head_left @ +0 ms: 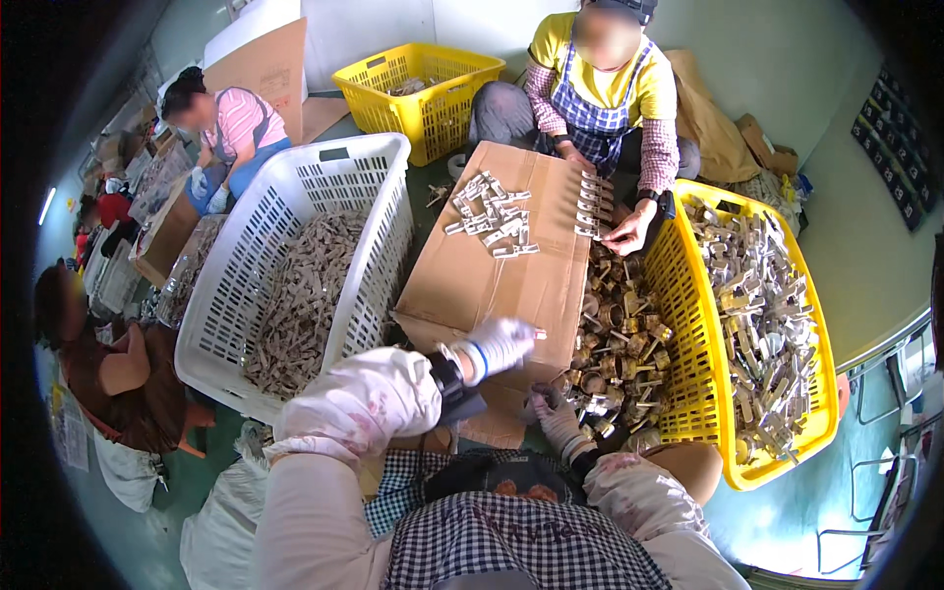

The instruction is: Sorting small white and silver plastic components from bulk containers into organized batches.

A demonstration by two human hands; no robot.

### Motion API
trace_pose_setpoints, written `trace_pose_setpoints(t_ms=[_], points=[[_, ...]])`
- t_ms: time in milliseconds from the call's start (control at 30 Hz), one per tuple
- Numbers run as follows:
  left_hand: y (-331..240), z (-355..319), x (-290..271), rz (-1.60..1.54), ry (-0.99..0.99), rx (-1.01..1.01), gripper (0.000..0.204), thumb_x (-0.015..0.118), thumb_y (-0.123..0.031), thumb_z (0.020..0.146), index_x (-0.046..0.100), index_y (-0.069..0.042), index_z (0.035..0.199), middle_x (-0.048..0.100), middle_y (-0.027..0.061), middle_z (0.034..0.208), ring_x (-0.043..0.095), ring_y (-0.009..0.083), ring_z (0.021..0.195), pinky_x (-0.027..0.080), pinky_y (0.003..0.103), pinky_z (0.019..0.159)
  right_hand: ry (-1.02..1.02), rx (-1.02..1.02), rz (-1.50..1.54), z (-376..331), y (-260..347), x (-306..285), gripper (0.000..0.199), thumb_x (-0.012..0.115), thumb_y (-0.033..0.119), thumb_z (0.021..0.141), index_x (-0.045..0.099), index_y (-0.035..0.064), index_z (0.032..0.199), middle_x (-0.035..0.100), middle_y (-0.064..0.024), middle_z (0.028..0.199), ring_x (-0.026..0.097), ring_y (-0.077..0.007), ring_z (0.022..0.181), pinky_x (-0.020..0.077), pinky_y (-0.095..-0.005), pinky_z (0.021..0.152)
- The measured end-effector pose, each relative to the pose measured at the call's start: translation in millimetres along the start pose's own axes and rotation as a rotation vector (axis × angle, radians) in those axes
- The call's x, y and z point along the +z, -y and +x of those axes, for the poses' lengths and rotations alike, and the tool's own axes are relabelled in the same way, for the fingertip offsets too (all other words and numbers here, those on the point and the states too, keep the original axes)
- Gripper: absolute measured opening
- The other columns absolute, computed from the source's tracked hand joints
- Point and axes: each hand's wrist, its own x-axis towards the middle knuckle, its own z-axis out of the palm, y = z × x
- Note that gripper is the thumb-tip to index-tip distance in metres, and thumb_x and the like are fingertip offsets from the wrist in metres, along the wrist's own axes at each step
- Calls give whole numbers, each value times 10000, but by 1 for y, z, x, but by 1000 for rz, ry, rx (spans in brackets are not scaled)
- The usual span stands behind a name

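Note:
My left hand (500, 347), in a white glove, is above the near edge of a cardboard box (492, 305). Its fingers are closed around something small that I cannot make out. My right hand (559, 417), gloved too, is low beside the box's near right corner, at the edge of a heap of brass-coloured cylindrical metal parts with stems (615, 344). Those fingers look curled, and what they grip is hidden. Several flat silvery metal clips (492, 211) lie loose on the box top. A row of similar clips (593, 205) is laid along its right edge.
A white basket (369, 157) of metal pieces stands left. The yellow basket (688, 339) at right is heaped with silvery parts; another yellow basket (433, 123) stands behind. Across the box a co-worker's hand (629, 231) touches the clip row. Other people sit at left.

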Motion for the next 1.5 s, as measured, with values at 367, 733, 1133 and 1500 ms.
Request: trace_pose_setpoints(t_ms=[367,733,1133,1500], points=[[-2,140,-81,730,-658,-193,1277,786,-625,545,40,-174,1479,76,262,1494,64,458,1380,61,577,1097,37,-9,113,9,-12,-3,320,549,144,927,475,8,1207,560,-90,1121,546,-149,1010,459,-274,881],[-12,279,-119,762,-749,-162,1154,686,-714,589,116,-262,1485,25,171,1536,58,462,1383,12,583,1095,149,359,386,11,26,-12,297,581,90,907,504,-1,1179,605,-65,1111,577,-156,1013,452,-266,901],[-13,296,-131,681,-750,-31,1127,693,-698,606,140,-240,1474,89,178,1520,78,425,1394,90,557,1105,212,344,54,19,40,-14,245,611,35,869,552,-3,1104,632,-88,1041,597,-173,972,483,-290,859],[27,270,-198,604,-954,-103,1095,616,-698,693,159,-56,1454,189,244,1485,212,381,1371,232,450,1104,129,361,279,14,23,-13,277,609,66,893,525,5,1150,606,-65,1093,566,-136,1013,474,-281,879]])
